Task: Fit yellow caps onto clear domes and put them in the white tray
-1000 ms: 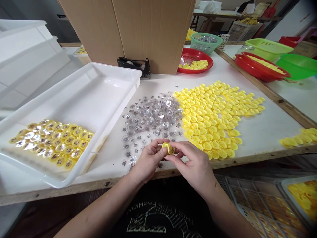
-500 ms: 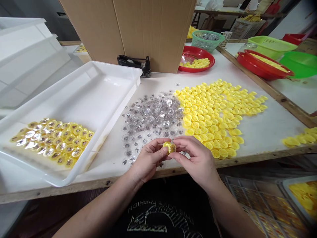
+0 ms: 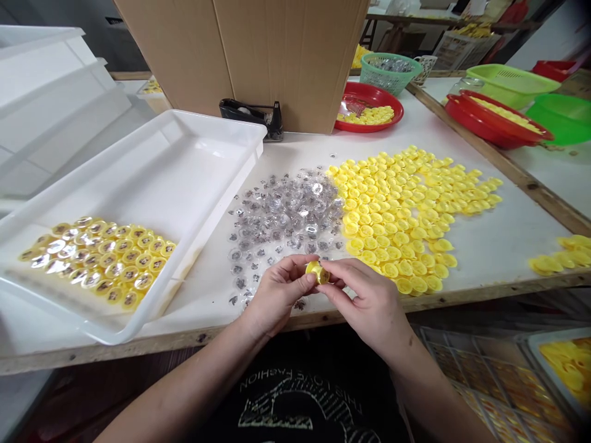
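Note:
Between both hands, over the table's front edge, is a small round yellow piece (image 3: 318, 271) with a shiny clear cover. My left hand (image 3: 280, 294) pinches it between thumb and fingers. The thumb and index finger of my right hand (image 3: 364, 295) close on its other side. Just beyond my hands lie many clear domed covers (image 3: 295, 209) with dark printed marks. To their right spread rows of yellow round cups (image 3: 388, 215). A white tray (image 3: 217, 123) at left holds rows of covered yellow pieces (image 3: 111, 258) with dark prints.
A cardboard box (image 3: 277, 55) stands at the back, with a black tape dispenser (image 3: 252, 117) before it. Red basins (image 3: 369, 92), a green basket (image 3: 388, 71) and green bowls (image 3: 561, 117) sit at back right. Stacked white trays (image 3: 46, 111) rise at left. A wooden strip (image 3: 508, 157) crosses the right side.
The yellow piece has turned slightly in my fingers, and my right fingers have shifted over its face. The whole view has moved a little; the piles look the same.

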Tool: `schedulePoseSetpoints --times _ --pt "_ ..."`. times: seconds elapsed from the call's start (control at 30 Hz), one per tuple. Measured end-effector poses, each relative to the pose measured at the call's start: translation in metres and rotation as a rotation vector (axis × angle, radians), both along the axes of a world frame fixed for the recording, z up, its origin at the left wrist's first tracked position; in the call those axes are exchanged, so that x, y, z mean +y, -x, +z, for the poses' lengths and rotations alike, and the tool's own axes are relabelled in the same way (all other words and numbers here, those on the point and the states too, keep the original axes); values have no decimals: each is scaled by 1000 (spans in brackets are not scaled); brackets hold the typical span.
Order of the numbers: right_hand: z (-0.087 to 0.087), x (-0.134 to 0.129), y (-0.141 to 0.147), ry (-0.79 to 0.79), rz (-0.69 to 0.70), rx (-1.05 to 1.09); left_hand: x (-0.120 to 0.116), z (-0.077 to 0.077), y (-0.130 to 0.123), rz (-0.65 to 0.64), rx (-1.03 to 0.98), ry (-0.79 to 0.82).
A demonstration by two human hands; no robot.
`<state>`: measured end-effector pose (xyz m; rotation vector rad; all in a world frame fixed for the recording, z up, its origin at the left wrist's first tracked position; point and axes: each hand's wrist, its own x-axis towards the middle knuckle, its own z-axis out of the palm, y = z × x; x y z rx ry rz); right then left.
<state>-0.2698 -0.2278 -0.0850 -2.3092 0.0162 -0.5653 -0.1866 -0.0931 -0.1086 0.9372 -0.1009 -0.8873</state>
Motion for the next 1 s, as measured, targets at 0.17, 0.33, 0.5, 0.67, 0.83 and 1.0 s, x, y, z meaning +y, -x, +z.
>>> schedulePoseSetpoints --times 0.17,0.33,0.5,0.67,0.83,1.0 --pt "5 3 0 70 -8 -29 1 0 1 11 -28 -23" --pt "1 10 -1 128 -71 -49 7 3 3 -54 -114 -68" --pt "-8 17 -3 143 -66 -89 11 2 1 -48 -218 -140" --pt "-8 7 -4 -143 -7 6 16 -1 -1 -37 -322 -143" --pt "-18 3 -3 -460 49 160 21 -1 1 -11 -464 -192" --pt "-28 13 -6 -531 9 121 23 2 -2 7 -608 -364"
